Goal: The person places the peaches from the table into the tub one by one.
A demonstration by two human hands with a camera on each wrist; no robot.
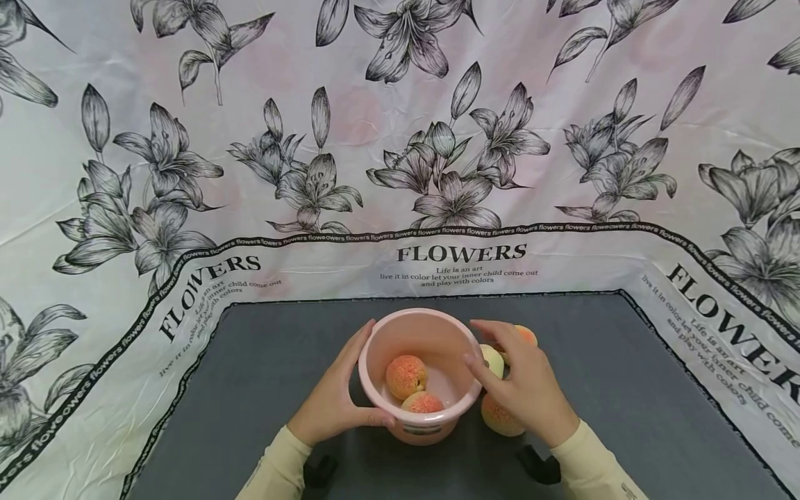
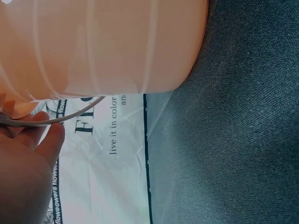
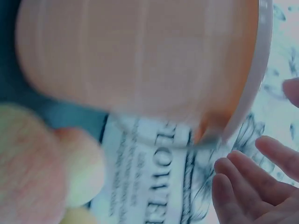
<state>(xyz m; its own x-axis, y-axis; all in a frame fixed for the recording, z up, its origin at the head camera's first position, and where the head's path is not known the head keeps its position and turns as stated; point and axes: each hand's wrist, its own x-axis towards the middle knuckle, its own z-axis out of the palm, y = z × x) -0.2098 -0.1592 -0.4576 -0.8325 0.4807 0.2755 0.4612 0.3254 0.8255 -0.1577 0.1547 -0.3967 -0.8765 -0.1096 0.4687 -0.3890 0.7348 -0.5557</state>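
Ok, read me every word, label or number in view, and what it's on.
"FLOWERS": large, repeated on the white cloth.
"Life is an art live it in color let your inner child come out and play with colors": smaller, beneath it.
"flowers flowers": repeated along the cloth's black band.
Too small to read: the label on the pink bucket and print on the right sleeve.

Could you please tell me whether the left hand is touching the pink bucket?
Touching: the head view shows the left hand with its thumb against the pink bucket at its rim.
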